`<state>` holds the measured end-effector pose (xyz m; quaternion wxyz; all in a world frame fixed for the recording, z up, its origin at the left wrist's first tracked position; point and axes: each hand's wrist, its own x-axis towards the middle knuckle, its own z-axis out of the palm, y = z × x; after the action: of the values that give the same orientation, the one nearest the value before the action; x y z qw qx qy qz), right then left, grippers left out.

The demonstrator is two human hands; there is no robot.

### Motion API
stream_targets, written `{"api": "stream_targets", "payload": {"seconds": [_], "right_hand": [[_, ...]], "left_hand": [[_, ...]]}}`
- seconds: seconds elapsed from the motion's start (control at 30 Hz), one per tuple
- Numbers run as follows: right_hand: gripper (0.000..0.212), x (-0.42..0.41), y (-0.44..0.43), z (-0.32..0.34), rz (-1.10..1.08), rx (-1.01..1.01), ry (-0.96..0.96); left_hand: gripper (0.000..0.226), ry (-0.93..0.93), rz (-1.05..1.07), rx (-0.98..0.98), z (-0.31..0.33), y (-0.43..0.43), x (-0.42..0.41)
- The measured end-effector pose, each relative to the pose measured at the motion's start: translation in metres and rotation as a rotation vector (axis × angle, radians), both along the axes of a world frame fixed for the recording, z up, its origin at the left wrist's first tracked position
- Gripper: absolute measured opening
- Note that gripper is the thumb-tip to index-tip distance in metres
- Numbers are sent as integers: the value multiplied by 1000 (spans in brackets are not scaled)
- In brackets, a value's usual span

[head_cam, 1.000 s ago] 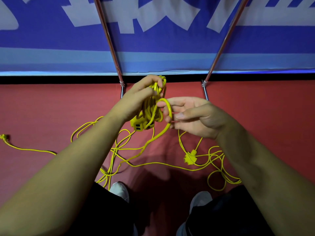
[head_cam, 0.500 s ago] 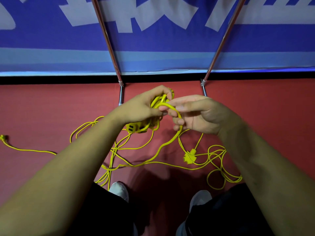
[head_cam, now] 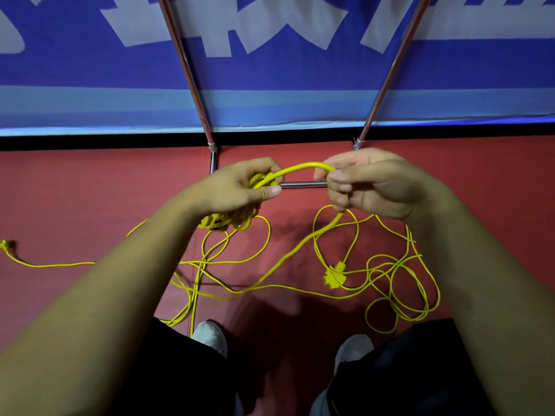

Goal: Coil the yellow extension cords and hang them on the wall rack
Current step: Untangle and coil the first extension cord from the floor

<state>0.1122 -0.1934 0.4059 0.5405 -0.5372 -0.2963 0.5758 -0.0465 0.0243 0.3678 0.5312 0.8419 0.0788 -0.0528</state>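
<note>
My left hand (head_cam: 237, 190) grips a bundle of coiled yellow cord (head_cam: 232, 222), and a yellow socket block hangs below the fist. From the bundle a length of yellow cord (head_cam: 300, 169) arches to the right into my right hand (head_cam: 369, 184), which pinches it between thumb and fingers. Below that hand the cord drops to the red floor, where loose yellow cord (head_cam: 399, 283) lies in tangled loops. A yellow multi-way socket (head_cam: 334, 275) lies among the loops. A yellow plug end (head_cam: 6, 245) lies at the far left.
Two chrome rack legs (head_cam: 192, 82) (head_cam: 387, 73) slant up against a blue and white banner (head_cam: 270, 61), joined by a low crossbar (head_cam: 303, 184). My two white shoes (head_cam: 210, 336) stand on the red floor (head_cam: 75, 190) at the bottom.
My hands have moved apart and lower. The right hand has drawn a length of cord out to the right, so an arch of cord now spans between the two hands.
</note>
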Motion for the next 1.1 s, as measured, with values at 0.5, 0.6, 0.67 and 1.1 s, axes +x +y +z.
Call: {"api": "stream_targets", "payload": {"seconds": [0.5,0.6,0.67,1.1], "right_hand": [[26,14,16,-38,-493,-138,-524],[21,17,20,-48,-474,-78,-517],[18,16,20,-51,-407,-56,-494],[16,10,22,-70,-246,-85,-521]], "left_hand": [[32,-206,87,-778,14,-21,4],[32,-251,80,-901,12,-20,8],[37,-277,94,-976,10,-17,10],[25,-369,154,-1338,9,5,10]]}}
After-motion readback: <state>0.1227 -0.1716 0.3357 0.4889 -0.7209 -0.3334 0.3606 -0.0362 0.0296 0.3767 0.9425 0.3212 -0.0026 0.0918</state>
